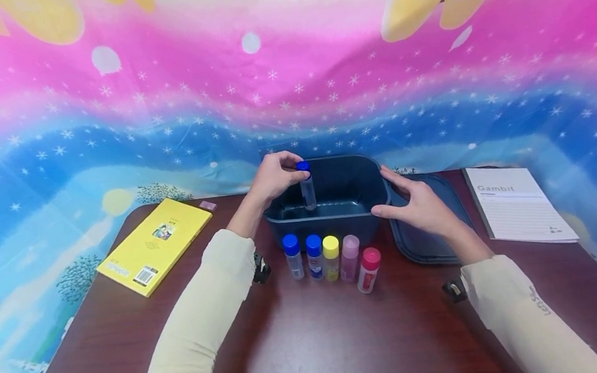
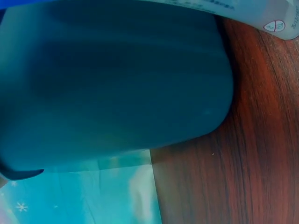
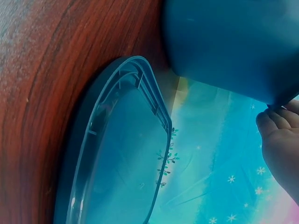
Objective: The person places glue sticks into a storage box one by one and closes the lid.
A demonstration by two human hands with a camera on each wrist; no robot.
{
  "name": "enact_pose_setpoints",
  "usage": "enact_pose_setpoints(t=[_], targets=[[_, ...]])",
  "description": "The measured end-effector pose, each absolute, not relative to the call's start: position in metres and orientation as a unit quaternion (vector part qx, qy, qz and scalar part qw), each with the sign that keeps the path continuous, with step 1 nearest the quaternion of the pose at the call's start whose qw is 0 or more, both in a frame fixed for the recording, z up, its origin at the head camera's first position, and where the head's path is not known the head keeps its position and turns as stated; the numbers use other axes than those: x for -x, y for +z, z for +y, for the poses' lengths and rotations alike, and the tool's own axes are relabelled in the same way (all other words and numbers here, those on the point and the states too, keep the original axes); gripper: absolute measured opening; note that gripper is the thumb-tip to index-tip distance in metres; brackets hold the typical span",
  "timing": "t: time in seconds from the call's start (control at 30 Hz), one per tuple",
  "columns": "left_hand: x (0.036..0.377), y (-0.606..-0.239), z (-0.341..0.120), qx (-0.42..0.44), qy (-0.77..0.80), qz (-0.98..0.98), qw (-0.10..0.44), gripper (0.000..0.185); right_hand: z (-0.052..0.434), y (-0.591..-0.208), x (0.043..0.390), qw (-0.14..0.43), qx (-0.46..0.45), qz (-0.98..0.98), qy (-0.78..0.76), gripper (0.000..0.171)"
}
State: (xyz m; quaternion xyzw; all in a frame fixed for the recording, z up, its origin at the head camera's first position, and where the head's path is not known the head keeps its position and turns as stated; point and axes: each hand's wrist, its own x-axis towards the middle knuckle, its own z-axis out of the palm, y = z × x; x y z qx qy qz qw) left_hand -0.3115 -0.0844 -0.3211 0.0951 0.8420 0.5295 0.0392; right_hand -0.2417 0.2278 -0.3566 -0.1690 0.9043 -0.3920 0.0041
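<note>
Head view: bottle (image 1: 307, 189) upright, cap topmost.

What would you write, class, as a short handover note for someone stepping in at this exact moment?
Left hand: pinches a blue-capped bottle by its cap, upright inside the dark blue bin.
Right hand: open, fingers resting on the bin's right rim.
Things: five bottles stand in a row in front of the bin: two blue caps, yellow, pink, red. The lid lies to the bin's right.
Done: one bottle in the bin, not yet released.
Left: probably the five bottles, then the lid.
</note>
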Motion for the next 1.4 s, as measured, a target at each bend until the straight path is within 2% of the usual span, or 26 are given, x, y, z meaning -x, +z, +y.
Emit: enact_pose_setpoints(t=[0.43, 0.8, 1.13, 1.4], targets=[[0.319, -0.324, -0.077, -0.065, 0.459, 0.883, 0.068, 0.031, 0.229, -0.356, 0.242, 0.007, 0.171, 0.902, -0.396, 0.089], [0.321, -0.327, -0.076, -0.056, 0.457, 0.884, 0.074, 0.031, 0.230, -0.357, 0.241, 0.010, 0.171, 0.904, -0.392, 0.089], [0.320, -0.323, -0.078, -0.057, 0.487, 0.870, 0.044, 0.032, 0.230, -0.357, 0.241, 0.003, 0.172, 0.903, -0.395, 0.088], [0.306, -0.313, -0.091, -0.080, 0.506, 0.859, 0.008, 0.033, 0.229, -0.357, 0.240, 0.007, 0.172, 0.903, -0.394, 0.088]])
